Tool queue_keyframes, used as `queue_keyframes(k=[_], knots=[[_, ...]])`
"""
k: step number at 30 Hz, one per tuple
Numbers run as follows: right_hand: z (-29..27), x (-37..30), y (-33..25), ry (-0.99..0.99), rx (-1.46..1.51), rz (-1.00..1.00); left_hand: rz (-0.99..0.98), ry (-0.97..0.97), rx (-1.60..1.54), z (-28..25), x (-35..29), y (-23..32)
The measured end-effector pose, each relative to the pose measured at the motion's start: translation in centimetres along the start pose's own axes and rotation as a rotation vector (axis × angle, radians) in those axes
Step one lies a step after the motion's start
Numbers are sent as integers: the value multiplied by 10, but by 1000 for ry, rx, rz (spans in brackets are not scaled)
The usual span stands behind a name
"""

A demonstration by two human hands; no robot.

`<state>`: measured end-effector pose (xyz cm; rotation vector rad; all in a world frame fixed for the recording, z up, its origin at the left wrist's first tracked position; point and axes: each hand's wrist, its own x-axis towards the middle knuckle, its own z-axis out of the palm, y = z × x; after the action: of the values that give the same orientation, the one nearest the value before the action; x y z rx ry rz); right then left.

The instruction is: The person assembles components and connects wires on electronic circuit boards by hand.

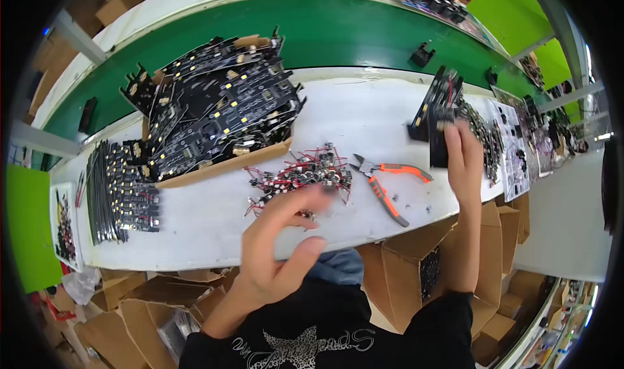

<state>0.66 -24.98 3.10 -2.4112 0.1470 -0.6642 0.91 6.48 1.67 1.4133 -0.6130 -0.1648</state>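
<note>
My left hand [279, 239], slightly blurred, is over the near edge of a pile of small connectors with red and black wires [305, 174]. Its thumb and fingers are apart, and I see nothing held between them. My right hand [465, 158] is closed at a black plastic housing [439, 149] on the right of the bench, beside a stack of black parts [439, 102]. The fingers partly hide what they grip. Between the hands lie cutting pliers with orange and grey handles [393, 174], jaws open toward the pile.
A cardboard tray [240, 161] heaped with black circuit boards [214, 102] fills the back left. Boards with black cables [123, 193] lie left of it. A green conveyor belt [351, 31] runs behind the white bench [195, 245]. Open cardboard boxes [403, 258] stand below its front edge.
</note>
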Motion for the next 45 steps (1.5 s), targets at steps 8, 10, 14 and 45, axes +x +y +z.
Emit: queue_keyframes(k=[8, 10, 14, 45], knots=[[11, -40, -94, -849, 536, -33, -329, -290, -579, 15, 30, -10], [22, -44, -93, -755, 574, 1, -315, -215, -612, 13, 26, -13], [29, -44, -87, -626, 552, 87, -312, -33, -619, -3, 24, -10], [81, -86, -88, -158, 186, -209, -345, 265, -965, -4, -9, -26]])
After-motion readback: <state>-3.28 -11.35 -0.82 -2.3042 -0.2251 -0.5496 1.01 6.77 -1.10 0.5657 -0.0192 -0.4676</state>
